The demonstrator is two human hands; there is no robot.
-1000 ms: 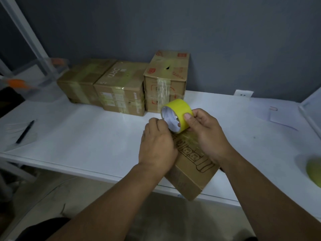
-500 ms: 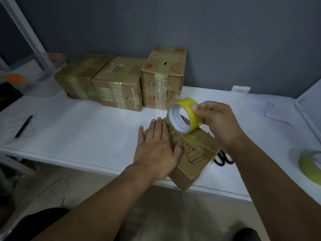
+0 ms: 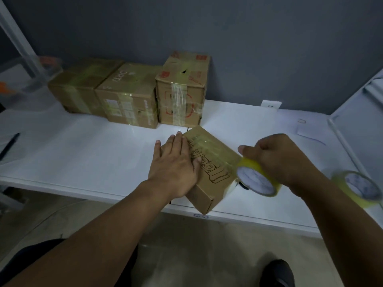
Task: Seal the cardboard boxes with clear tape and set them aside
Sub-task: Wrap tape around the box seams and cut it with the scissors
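A small cardboard box (image 3: 213,162) with a printed line drawing lies at an angle at the table's front edge. My left hand (image 3: 176,164) presses flat on its left part, fingers spread. A strip of clear tape runs across the box top to a yellowish tape roll (image 3: 258,181), which my right hand (image 3: 279,160) grips just past the box's right edge. Three taped boxes (image 3: 128,96) stand in a row against the back wall.
A second tape roll (image 3: 358,187) lies at the right near the table edge. Something dark (image 3: 243,186) peeks out under the held roll. A pen (image 3: 9,142) lies at the far left. White table (image 3: 93,154); a white panel (image 3: 356,121) stands at the right.
My right hand has pulled the tape roll from above the box down to its right edge, laying tape across the top. My left hand went from the roll to lying flat on the box.
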